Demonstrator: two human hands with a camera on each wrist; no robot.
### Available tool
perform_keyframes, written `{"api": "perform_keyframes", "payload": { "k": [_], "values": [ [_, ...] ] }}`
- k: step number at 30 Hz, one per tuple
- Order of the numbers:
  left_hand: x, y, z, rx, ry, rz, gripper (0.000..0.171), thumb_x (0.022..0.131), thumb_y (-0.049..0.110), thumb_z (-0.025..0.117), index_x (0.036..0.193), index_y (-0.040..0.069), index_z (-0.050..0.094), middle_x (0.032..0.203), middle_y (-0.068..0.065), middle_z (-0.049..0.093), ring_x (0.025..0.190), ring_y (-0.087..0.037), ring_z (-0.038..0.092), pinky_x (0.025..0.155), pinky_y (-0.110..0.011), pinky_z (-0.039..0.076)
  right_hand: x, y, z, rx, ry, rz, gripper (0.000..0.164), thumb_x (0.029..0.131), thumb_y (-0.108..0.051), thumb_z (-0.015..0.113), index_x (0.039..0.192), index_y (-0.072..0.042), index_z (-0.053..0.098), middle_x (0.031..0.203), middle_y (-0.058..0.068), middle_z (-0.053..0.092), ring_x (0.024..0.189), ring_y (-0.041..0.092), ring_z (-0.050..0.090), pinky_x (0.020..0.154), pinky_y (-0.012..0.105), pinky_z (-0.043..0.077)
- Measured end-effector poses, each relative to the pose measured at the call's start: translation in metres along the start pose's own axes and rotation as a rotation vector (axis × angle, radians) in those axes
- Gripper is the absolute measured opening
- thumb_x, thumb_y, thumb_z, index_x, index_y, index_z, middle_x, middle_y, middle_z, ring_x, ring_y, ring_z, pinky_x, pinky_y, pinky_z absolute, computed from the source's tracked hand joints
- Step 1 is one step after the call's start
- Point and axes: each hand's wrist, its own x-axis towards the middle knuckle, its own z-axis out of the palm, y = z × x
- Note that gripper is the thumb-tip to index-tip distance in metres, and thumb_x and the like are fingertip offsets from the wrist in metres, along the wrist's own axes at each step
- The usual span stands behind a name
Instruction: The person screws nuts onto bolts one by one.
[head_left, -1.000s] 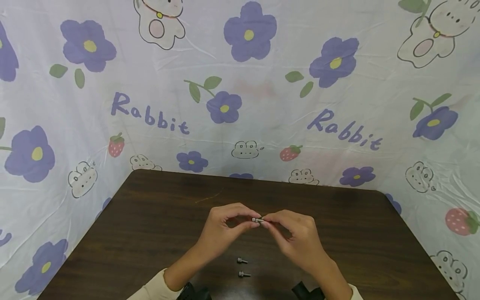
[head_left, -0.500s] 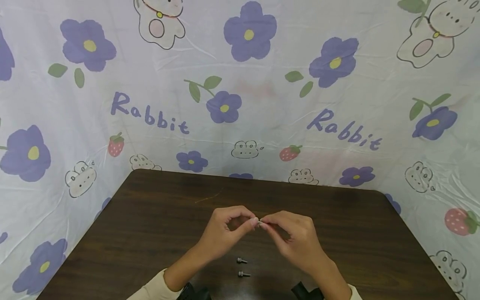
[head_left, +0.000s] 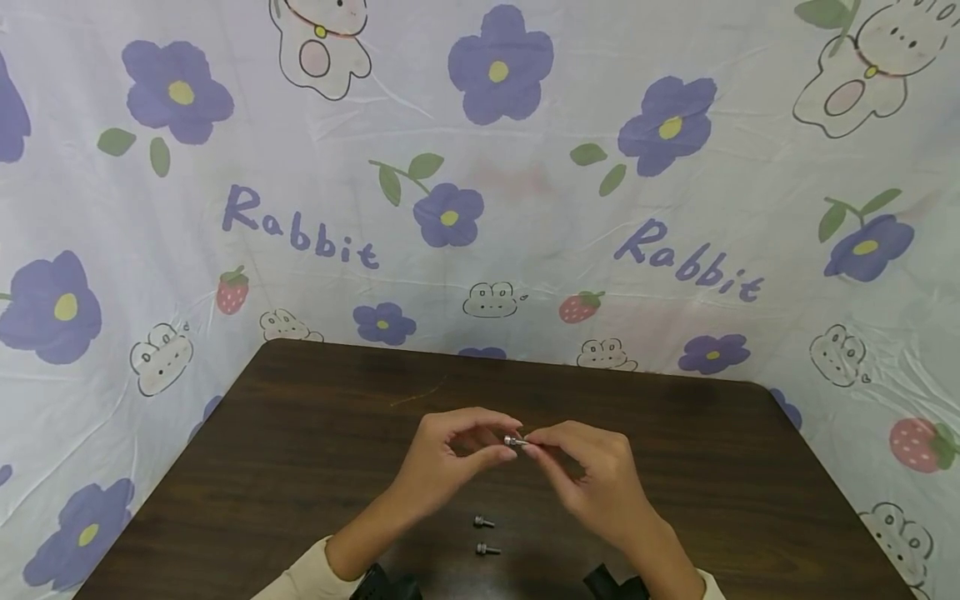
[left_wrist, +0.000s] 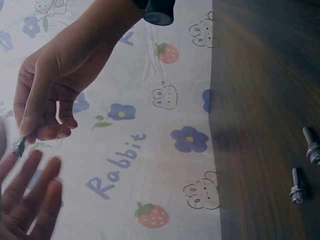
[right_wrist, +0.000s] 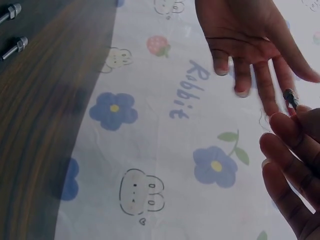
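Observation:
A small metal bolt [head_left: 512, 441] is held up above the table between both hands. My right hand [head_left: 600, 471] pinches its threaded end between thumb and index finger, and the head points left. My left hand [head_left: 448, 458] is at the head end, thumb and fingers spread apart around it. In the right wrist view, the left hand [right_wrist: 250, 45] has its fingers extended near the bolt head [right_wrist: 289, 96], without gripping it. Two similar bolts, one farther [head_left: 483, 522] and one nearer [head_left: 488, 549], lie on the table below, each with a nut or collar by its head.
The dark wooden table [head_left: 300, 433] has a rounded far edge. A white cloth [head_left: 525, 258] with flowers and rabbits hangs behind and at both sides. Black straps or mounts [head_left: 615, 583] are near the wrists.
Half a second ago the left thumb and fingers were closed over the bolt head; now they are spread and the head shows again. The right hand keeps its pinch, and the lying bolts stay put.

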Motion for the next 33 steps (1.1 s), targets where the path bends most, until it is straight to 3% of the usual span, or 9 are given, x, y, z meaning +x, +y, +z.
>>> {"api": "perform_keyframes", "payload": {
  "k": [4, 10, 19, 26, 33],
  "values": [
    [0.002, 0.0, 0.0, 0.0, 0.021, 0.142, 0.033, 0.076, -0.007, 0.084, 0.107, 0.002, 0.075, 0.096, -0.01, 0.075, 0.073, -0.017, 0.072, 0.058, -0.034, 0.061, 0.0, 0.001, -0.001, 0.004, 0.007, -0.003, 0.021, 0.101, -0.022, 0.066, 0.094, -0.004, 0.075, 0.084, 0.005, 0.075, 0.069, 0.016, 0.072, 0.06, 0.025, 0.058],
    [0.005, 0.012, 0.0, -0.029, 0.027, 0.179, 0.024, 0.081, -0.012, 0.079, 0.101, 0.002, 0.076, 0.093, -0.011, 0.075, 0.076, -0.017, 0.072, 0.057, -0.035, 0.061, 0.0, 0.002, -0.001, 0.025, -0.007, -0.004, 0.019, 0.101, -0.021, 0.066, 0.096, -0.004, 0.075, 0.085, 0.005, 0.075, 0.071, 0.016, 0.072, 0.062, 0.024, 0.058],
    [0.001, -0.001, 0.002, -0.002, 0.021, 0.125, 0.021, 0.085, -0.007, 0.078, 0.102, 0.004, 0.077, 0.091, -0.01, 0.075, 0.074, -0.017, 0.071, 0.057, -0.032, 0.06, -0.001, -0.001, -0.001, 0.021, -0.022, 0.017, 0.02, 0.102, -0.021, 0.065, 0.096, -0.005, 0.075, 0.085, 0.004, 0.075, 0.072, 0.016, 0.072, 0.063, 0.025, 0.059],
    [0.0, -0.002, 0.002, 0.003, -0.002, 0.094, 0.01, 0.093, 0.003, 0.074, 0.101, 0.009, 0.076, 0.085, -0.003, 0.073, 0.069, -0.013, 0.069, 0.057, -0.03, 0.059, -0.001, -0.001, -0.002, 0.006, -0.032, 0.029, 0.022, 0.102, -0.023, 0.065, 0.095, -0.005, 0.075, 0.085, 0.004, 0.075, 0.071, 0.015, 0.072, 0.061, 0.027, 0.059],
    [-0.002, -0.001, 0.003, 0.003, -0.046, 0.027, 0.007, 0.098, 0.006, 0.068, 0.099, 0.009, 0.075, 0.081, -0.005, 0.073, 0.066, -0.009, 0.068, 0.053, -0.029, 0.057, -0.001, -0.001, -0.001, -0.002, -0.04, 0.02, 0.023, 0.102, -0.023, 0.064, 0.093, -0.004, 0.075, 0.084, 0.004, 0.075, 0.07, 0.014, 0.071, 0.063, 0.021, 0.058]
  ]
}}
